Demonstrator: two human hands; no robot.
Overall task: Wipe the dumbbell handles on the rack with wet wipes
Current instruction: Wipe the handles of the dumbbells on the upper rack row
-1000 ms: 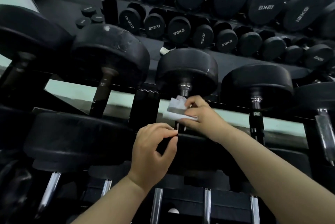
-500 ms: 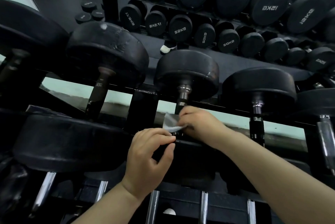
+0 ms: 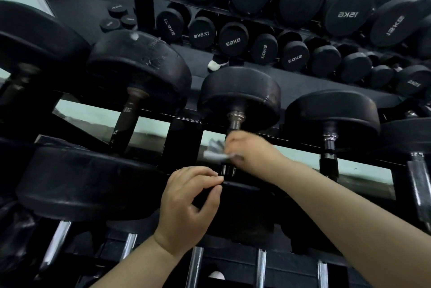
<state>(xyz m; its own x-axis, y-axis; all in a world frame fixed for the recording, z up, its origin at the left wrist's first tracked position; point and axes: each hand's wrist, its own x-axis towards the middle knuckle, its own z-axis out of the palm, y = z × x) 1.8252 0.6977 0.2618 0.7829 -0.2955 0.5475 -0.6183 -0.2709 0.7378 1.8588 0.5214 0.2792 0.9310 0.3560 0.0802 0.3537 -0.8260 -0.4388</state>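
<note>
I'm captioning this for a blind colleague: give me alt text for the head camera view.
A person's right hand holds a crumpled wet wipe against a dumbbell handle on a black rack, the hand slightly blurred. The left hand pinches the rim of that dumbbell's near head. More black dumbbells fill the rows beside and behind.

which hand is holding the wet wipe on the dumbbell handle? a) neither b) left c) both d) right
d: the right hand pinches the wet wipe against the dumbbell handle, while the left hand only grips the near head.
</note>
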